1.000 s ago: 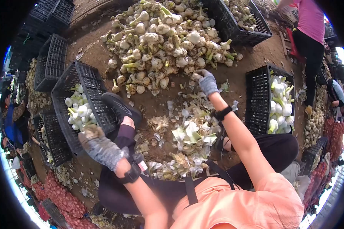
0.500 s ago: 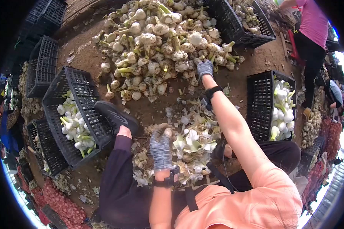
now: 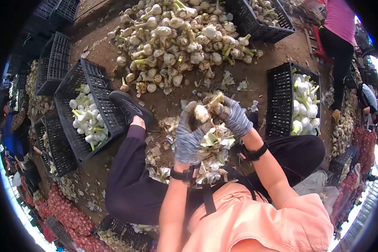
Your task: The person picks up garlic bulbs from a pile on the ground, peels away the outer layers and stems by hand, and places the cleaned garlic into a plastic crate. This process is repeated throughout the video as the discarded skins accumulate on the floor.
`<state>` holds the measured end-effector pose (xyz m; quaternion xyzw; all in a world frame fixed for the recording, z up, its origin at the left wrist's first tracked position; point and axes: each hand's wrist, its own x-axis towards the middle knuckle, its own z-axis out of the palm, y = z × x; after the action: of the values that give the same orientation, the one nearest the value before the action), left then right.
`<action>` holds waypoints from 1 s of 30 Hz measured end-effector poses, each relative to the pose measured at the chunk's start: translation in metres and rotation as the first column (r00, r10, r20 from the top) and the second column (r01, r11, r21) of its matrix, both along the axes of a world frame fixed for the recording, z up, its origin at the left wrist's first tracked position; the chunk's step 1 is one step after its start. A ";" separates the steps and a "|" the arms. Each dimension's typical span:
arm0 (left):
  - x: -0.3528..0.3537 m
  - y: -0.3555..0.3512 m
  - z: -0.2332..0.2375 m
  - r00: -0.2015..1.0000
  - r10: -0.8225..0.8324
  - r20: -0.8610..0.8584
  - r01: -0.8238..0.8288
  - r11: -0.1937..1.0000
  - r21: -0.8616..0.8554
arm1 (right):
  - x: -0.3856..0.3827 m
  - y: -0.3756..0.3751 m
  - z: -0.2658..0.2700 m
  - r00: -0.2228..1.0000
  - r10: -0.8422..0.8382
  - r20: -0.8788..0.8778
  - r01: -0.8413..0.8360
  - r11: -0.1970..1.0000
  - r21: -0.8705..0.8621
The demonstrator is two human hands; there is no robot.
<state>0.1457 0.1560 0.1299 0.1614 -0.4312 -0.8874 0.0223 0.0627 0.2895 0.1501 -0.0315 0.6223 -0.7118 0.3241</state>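
My left hand (image 3: 187, 136), in a grey glove with dirty fingertips, curls around the left side of a garlic bulb (image 3: 201, 113). From the other side my right hand (image 3: 237, 119), gloved alike, grips the bulb near its stem. The bulb is whitish with brown, soiled skin, and its stem points up and right. Fingers partly hide it. Beneath both hands lies a heap of peeled garlic skins (image 3: 214, 145). Beyond them is a large pile of unpeeled garlic bulbs (image 3: 172, 46) on the dirt floor.
Black crates of clean white garlic stand left (image 3: 103, 122) and right (image 3: 273, 101) of my legs. Another black crate (image 3: 273, 31) is behind the pile. My shoe (image 3: 130, 108) rests near the left crate. A person in a pink top (image 3: 342, 21) stands far right. Red net sacks (image 3: 69, 214) lie lower left.
My right hand has come back from the pile to my left hand, bringing a garlic bulb. My left hand has risen and now holds it too. The view has shifted a little.
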 end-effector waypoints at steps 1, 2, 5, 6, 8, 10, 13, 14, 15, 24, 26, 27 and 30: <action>0.004 0.003 0.006 0.999 0.027 -0.037 -0.027 1.000 0.001 | 0.006 0.000 -0.001 0.999 -0.030 0.030 0.031 0.999 -0.014; 0.006 0.005 0.009 0.998 0.024 -0.049 -0.024 1.000 -0.001 | 0.011 0.000 -0.004 0.996 -0.059 0.061 0.061 0.998 -0.028; 0.014 0.004 0.012 0.994 0.018 -0.104 -0.026 0.997 -0.073 | 0.019 -0.002 -0.006 0.995 -0.090 -0.047 0.089 0.996 -0.024; 0.016 0.004 0.012 0.994 0.018 -0.110 -0.026 0.997 -0.077 | 0.021 -0.003 -0.003 0.995 -0.102 -0.011 0.101 0.993 -0.068; 0.018 0.005 0.011 0.993 0.037 -0.108 -0.048 0.994 -0.099 | 0.023 0.000 0.007 0.997 -0.076 -0.032 0.075 0.996 -0.044; 0.019 0.003 0.026 0.996 0.020 -0.089 -0.028 0.996 -0.085 | 0.025 0.003 0.017 0.998 -0.050 -0.049 0.049 0.999 -0.015; 0.023 0.001 0.035 0.998 -0.004 -0.065 -0.001 0.997 -0.083 | 0.027 0.009 0.025 0.994 0.021 -0.111 -0.022 1.000 -0.008; 0.025 0.000 0.035 0.998 -0.013 -0.063 0.007 0.995 -0.095 | 0.028 0.010 0.025 0.994 0.054 -0.093 -0.055 0.999 -0.002; 0.026 -0.003 0.034 0.998 -0.010 -0.063 0.004 0.995 -0.095 | 0.028 0.012 0.025 0.993 0.087 -0.073 -0.087 0.996 0.004; 0.013 -0.005 0.026 0.913 0.013 0.408 -0.101 0.976 0.195 | 0.041 0.019 0.012 0.707 0.257 -0.659 -0.068 0.952 0.299; 0.016 -0.014 0.019 0.804 -0.039 0.593 -0.056 0.988 0.141 | 0.049 0.015 0.014 0.963 0.081 -0.258 -0.089 0.996 -0.017; 0.016 -0.014 0.021 0.872 0.053 0.486 0.003 0.993 -0.114 | 0.048 0.019 0.010 0.957 0.108 -0.270 -0.104 0.994 0.031; 0.017 -0.013 0.020 0.971 0.239 0.024 -0.164 0.730 -0.664 | 0.049 0.018 0.001 0.957 0.000 -0.291 0.057 0.980 0.188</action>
<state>0.1624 0.1427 0.1502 0.2367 -0.6957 -0.6613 0.1504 0.1113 0.3075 0.1510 -0.0943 0.7300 -0.6398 0.2208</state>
